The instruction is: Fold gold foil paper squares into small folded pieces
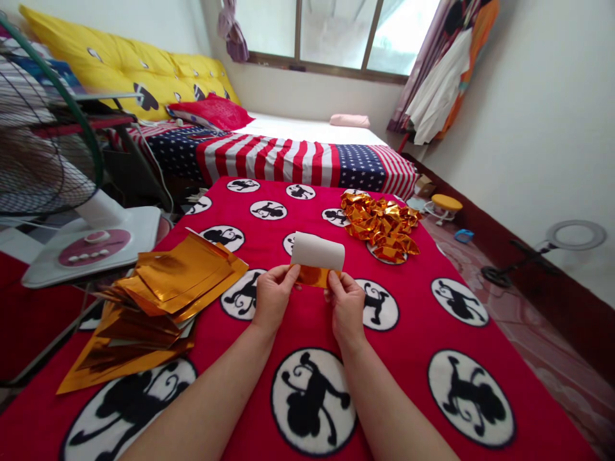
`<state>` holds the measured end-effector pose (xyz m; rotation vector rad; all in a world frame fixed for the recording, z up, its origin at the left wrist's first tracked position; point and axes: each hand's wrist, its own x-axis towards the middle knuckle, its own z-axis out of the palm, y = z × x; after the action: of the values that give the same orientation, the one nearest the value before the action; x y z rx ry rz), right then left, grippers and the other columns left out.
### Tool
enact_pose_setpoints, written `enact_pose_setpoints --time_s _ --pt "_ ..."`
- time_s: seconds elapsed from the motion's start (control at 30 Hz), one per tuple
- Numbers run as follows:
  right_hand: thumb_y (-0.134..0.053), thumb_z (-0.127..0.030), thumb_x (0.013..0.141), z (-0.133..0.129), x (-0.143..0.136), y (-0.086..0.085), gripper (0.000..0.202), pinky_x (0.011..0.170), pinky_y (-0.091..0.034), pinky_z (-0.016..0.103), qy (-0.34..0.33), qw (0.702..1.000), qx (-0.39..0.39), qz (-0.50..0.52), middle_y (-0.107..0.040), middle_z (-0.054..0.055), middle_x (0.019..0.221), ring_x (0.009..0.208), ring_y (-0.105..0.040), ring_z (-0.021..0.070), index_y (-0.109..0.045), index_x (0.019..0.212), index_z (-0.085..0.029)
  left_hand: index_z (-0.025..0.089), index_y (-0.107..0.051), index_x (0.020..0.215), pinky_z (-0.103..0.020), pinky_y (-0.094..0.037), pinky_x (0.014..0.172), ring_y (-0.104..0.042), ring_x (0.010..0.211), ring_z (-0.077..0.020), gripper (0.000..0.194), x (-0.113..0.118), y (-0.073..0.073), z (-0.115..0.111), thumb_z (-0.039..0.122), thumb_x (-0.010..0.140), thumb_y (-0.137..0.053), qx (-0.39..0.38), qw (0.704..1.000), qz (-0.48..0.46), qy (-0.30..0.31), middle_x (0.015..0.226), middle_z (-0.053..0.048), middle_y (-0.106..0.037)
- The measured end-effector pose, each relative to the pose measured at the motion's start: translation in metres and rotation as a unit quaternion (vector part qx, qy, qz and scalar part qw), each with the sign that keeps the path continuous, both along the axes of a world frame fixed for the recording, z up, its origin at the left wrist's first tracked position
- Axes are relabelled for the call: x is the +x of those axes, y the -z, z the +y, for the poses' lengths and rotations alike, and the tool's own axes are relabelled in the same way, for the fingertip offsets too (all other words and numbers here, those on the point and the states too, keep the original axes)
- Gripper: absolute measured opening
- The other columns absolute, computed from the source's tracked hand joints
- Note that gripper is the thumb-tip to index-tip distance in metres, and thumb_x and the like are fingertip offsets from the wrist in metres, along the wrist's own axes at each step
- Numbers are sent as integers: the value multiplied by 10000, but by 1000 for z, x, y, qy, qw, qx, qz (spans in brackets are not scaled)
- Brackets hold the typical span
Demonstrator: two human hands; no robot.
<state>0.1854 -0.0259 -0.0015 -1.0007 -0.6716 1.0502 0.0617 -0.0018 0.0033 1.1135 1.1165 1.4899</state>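
Observation:
Between my two hands is a sheet of gold foil paper [318, 251], its near edge folded up so a shiny gold strip shows below the white back. My left hand [275, 291] pinches the fold at its left end, thumb on top. At the right end, my right hand [346, 301] grips the same fold between thumb and fingers. A loose stack of flat gold foil sheets [177, 275] lies to the left of my hands. Beyond my right hand sits a heap of folded gold foil pieces [382, 221].
A red cloth with monkey prints [394, 390] covers the table. On the left stands a fan [96, 240] close to the foil stack. Behind the table is a bed with a striped, starred cover [269, 157]. A ring light [576, 235] and a yellow stool [446, 203] are at the right.

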Motion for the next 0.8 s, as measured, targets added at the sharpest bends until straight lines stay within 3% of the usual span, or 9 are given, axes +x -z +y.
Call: enact_pose_setpoints --time_s 0.37,0.8 --pt "-737 -401 719 0 0 0 270 456 -287 200 9 1000 -7 -21 -552 -44 606 493 -396 64 -630 722 -153 129 -748 782 -197 -434 511 -563 532 -101 268 0 0 0 391 746 -708 -4 1000 8 -7 681 -28 -711" --pt "-709 -411 755 -2 0 1 267 498 -365 217 14 997 -6 -75 -561 -41 590 509 -460 86 -645 739 -152 141 -703 673 -206 -390 506 -508 495 -99 275 -4 1 1 395 773 -673 13 997 69 -36 529 19 -584"
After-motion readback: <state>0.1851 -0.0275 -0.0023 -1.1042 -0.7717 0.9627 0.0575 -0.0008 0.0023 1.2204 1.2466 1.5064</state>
